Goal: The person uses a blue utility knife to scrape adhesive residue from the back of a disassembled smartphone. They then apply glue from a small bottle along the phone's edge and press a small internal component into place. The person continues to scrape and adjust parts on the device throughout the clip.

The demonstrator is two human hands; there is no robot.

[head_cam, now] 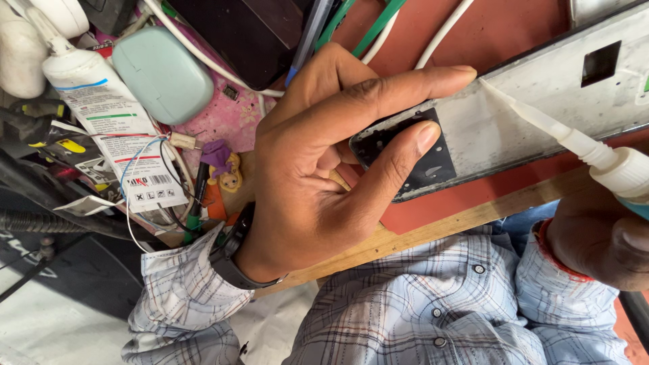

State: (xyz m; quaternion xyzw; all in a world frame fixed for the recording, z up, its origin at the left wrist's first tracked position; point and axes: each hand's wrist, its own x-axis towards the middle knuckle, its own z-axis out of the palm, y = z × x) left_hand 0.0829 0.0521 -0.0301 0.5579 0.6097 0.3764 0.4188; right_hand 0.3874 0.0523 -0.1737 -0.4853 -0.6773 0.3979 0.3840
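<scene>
My left hand (pixel 324 162) pinches the near end of a long grey panel (pixel 534 101), thumb on its black end patch (pixel 433 169) and forefinger stretched along its upper edge. My right hand (pixel 598 240) grips a white glue tube (pixel 625 172) at the right edge. The tube's long pale nozzle (pixel 534 115) lies slanted over the panel, its tip close to my left forefinger tip. A square hole (pixel 600 63) is cut in the panel further right. Most of the tube's body is out of frame.
The panel rests on a red bench top with a wooden front edge (pixel 473 220). At the left lie a second white tube (pixel 108 115), a mint green case (pixel 162 74), thin wires (pixel 145 169), a small purple doll figure (pixel 223 165), white cables (pixel 443 34).
</scene>
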